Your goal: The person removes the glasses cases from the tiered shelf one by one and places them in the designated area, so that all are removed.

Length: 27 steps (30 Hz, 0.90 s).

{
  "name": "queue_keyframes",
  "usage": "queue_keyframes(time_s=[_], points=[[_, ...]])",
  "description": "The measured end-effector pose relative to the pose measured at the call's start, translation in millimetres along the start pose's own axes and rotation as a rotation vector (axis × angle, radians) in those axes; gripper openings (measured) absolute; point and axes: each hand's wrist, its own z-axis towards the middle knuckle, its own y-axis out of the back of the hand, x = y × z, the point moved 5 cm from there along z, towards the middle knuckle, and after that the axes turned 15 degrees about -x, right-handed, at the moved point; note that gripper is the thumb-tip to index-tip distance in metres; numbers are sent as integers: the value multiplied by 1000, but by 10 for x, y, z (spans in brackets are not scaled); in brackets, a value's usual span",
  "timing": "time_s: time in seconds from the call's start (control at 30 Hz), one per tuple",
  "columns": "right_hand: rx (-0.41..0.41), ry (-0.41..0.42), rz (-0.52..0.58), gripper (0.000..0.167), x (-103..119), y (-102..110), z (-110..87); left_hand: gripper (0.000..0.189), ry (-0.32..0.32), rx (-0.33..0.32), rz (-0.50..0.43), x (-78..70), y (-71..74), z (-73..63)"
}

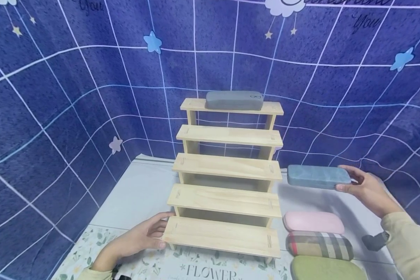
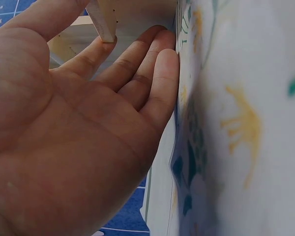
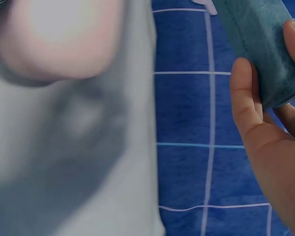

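In the head view, my right hand [image 1: 367, 190] holds a blue glasses case [image 1: 316, 176] by its right end, raised beside the wooden stepped rack [image 1: 227, 167]. The right wrist view shows thumb and fingers around the end of the blue case [image 3: 265, 54]. My left hand [image 1: 143, 237] is at the left end of the rack's bottom step, thumb at the front corner. In the left wrist view, a wooden edge [image 2: 103, 22] lies between its thumb and index finger; the other fingers extend loosely. A grey glasses case [image 1: 234, 101] lies on the top step.
Right of the rack, pink [image 1: 313, 222], plaid [image 1: 320, 245] and green [image 1: 327, 268] glasses cases lie in a column on the table. A flower-print cloth [image 1: 192, 268] covers the front of the table. Behind hangs a blue gridded curtain [image 1: 126, 77].
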Motion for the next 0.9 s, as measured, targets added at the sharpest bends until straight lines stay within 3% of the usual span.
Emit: queue_keyframes(time_s=[0.13, 0.43, 0.63, 0.9], points=[[27, 1, 67, 59, -133, -96, -84, 78, -4, 0, 7, 3, 7, 0], [81, -34, 42, 60, -325, -294, -210, 78, 25, -8, 11, 4, 10, 2], [162, -47, -83, 73, -390, -324, -217, 79, 31, -18, 30, -9, 9, 1], [239, 43, -164, 74, -382, -313, -246, 77, -4, -20, 40, -32, 9, -8]])
